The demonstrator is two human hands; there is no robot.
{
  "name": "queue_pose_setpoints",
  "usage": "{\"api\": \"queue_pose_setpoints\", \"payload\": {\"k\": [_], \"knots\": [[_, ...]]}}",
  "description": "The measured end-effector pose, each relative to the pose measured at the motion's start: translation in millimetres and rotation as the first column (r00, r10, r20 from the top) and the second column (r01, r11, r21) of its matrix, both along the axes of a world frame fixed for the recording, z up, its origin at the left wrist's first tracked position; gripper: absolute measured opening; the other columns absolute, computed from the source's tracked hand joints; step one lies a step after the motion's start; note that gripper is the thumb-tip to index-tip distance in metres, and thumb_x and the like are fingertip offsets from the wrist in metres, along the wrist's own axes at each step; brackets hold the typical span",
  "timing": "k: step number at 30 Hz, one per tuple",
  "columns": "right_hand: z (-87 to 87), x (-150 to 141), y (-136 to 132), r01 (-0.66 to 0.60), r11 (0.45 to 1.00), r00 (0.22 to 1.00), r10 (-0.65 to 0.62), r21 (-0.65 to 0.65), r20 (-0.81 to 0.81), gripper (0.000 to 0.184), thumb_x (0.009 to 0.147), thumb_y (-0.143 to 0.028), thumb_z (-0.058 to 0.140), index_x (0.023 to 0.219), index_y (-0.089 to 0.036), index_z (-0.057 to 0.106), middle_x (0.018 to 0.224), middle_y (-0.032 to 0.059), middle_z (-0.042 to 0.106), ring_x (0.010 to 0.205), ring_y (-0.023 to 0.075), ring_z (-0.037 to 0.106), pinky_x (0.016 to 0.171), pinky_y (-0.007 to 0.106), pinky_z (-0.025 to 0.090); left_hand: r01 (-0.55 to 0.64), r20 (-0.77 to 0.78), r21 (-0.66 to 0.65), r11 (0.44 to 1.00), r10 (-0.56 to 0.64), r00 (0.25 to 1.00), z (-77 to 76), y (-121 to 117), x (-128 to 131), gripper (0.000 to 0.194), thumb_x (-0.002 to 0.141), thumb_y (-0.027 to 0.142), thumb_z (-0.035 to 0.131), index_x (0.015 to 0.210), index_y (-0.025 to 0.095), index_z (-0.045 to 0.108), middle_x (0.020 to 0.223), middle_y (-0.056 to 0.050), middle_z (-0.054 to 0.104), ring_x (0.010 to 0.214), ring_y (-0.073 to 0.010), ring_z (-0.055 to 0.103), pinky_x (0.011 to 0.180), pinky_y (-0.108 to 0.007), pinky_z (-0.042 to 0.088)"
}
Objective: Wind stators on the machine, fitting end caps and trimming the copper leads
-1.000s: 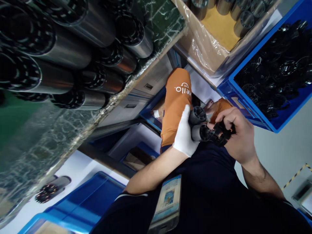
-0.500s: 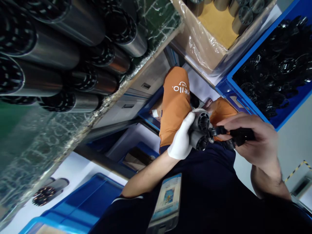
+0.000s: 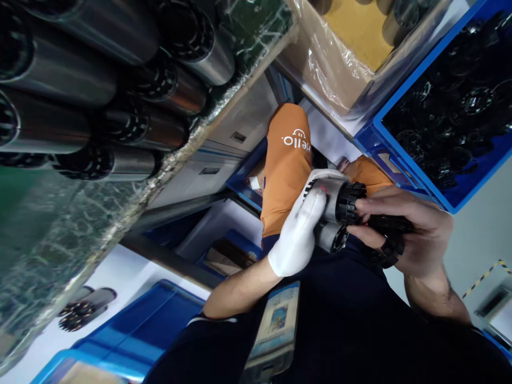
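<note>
My left hand [image 3: 298,232], in a white glove, is wrapped round two short metal tubes, an upper metal tube [image 3: 331,194] and a lower metal tube [image 3: 327,236]. A black slotted plastic ring [image 3: 348,205] sits at the right end of the upper tube. The bare thumb and fingers of my right hand [image 3: 424,229] touch this ring. More black plastic parts [image 3: 390,252] are held in the right palm, partly hidden by the fingers. Dark slots show at the lower tube's end.
Several metal cylinders [image 3: 132,165] with black slotted ends lie on the plastic-wrapped bench [image 3: 132,213] at left. A plastic-lined carton [image 3: 328,69] stands ahead. A blue bin [image 3: 448,205] of black parts is at right, a blue crate [image 3: 156,304] lower left. A phone [image 3: 276,325] hangs at my chest.
My left hand has turned the tubes so their ends point rightward. A black ring is now at the upper tube's end, with my right fingers on it.
</note>
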State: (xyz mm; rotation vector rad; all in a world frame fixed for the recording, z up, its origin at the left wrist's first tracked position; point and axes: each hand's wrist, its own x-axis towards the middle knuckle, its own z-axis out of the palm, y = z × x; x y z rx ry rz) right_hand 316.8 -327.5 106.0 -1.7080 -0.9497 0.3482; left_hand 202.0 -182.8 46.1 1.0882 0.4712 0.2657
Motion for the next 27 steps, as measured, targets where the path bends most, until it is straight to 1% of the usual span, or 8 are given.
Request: {"api": "queue_pose_setpoints", "payload": {"k": [4,9,12,17,20,22,24,27], "knots": [[-3.5,4,-1,-0.079,0.994,0.997,0.080,0.076,-0.023,0.057,0.091,-0.007,0.090,0.137,-0.040,0.085,0.105,0.0009,0.088,0.081,0.0259,0.082,0.070,0.045,0.071,0.037,-0.003,-0.089,0.995,-0.038,0.999,6.3,3,1,0.054,0.110,0.078,0.055,0.122,0.032,0.080,0.137,-0.007,0.078,0.139,-0.0350,0.071,0.132,-0.053,0.053],[-5.5,11,-3,-0.155,0.981,0.988,0.155,0.119,0.007,0.047,0.086,0.001,0.092,0.123,-0.027,0.090,0.100,0.0030,0.085,0.077,0.0208,0.079,0.067,0.038,0.067,0.123,0.041,-0.040,0.992,-0.121,0.992,8.6,8,-2,0.055,0.110,0.077,0.057,0.124,0.028,0.079,0.131,-0.008,0.078,0.129,-0.0324,0.074,0.121,-0.049,0.060],[-8.3,9,-2,-0.196,0.973,0.980,0.192,0.121,0.044,0.037,0.091,-0.005,0.091,0.118,-0.031,0.089,0.098,-0.0006,0.085,0.074,0.0193,0.078,0.067,0.037,0.066,0.190,0.073,-0.034,0.981,-0.187,0.980,6.8,8,-4,0.055,0.108,0.077,0.062,0.125,0.027,0.077,0.126,-0.009,0.079,0.127,-0.0328,0.076,0.112,-0.047,0.064],[-1.0,1,0,-0.074,0.996,0.982,0.081,-0.045,0.172,0.031,0.098,-0.015,0.088,0.122,-0.035,0.082,0.114,0.0016,0.085,0.096,0.0266,0.082,0.083,0.044,0.070,0.026,0.028,-0.225,0.974,-0.020,0.999,1.6,1,1,0.061,0.083,0.070,0.096,0.123,0.031,0.072,0.122,-0.006,0.080,0.124,-0.0352,0.079,0.111,-0.051,0.068],[3.0,7,-3,0.073,0.969,0.967,-0.010,-0.237,0.254,0.025,0.096,-0.011,0.082,0.108,-0.033,0.075,0.101,0.0024,0.080,0.093,0.0275,0.078,0.080,0.044,0.067,-0.008,-0.048,-0.426,0.904,-0.014,0.999,-1.1,-3,7,0.060,0.082,0.062,0.096,0.118,0.029,0.061,0.102,-0.003,0.080,0.092,-0.0301,0.084,0.081,-0.046,0.071],[0.2,14,-6,0.091,0.913,0.964,0.019,-0.397,0.265,0.024,0.092,-0.009,0.076,0.101,-0.030,0.069,0.095,0.0015,0.076,0.090,0.0262,0.075,0.077,0.041,0.062,-0.001,-0.073,-0.464,0.886,-0.037,0.997,-6.1,-7,9,0.061,0.085,0.058,0.091,0.123,0.029,0.054,0.097,0.000,0.079,0.075,-0.0242,0.079,0.071,-0.041,0.067],[-5.2,19,-9,0.074,0.864,0.970,0.053,-0.497,0.237,0.024,0.086,-0.008,0.071,0.098,-0.028,0.066,0.095,0.0013,0.074,0.091,0.0257,0.075,0.078,0.040,0.059,-0.010,-0.078,-0.352,0.936,-0.018,0.997,-15.0,-15,9,0.067,0.081,0.051,0.096,0.126,0.029,0.051,0.099,0.002,0.078,0.075,-0.0206,0.077,0.073,-0.038,0.066],[-9.9,18,-9,0.076,0.862,0.981,0.025,-0.500,0.192,0.026,0.083,-0.005,0.069,0.097,-0.026,0.064,0.095,0.0009,0.074,0.094,0.0247,0.075,0.082,0.038,0.059,-0.075,-0.024,-0.001,0.997,0.075,0.997,-30.6,-29,8,0.081,0.067,0.044,0.107,0.124,0.027,0.052,0.106,-0.001,0.076,0.089,-0.0212,0.079,0.084,-0.037,0.066]]}}
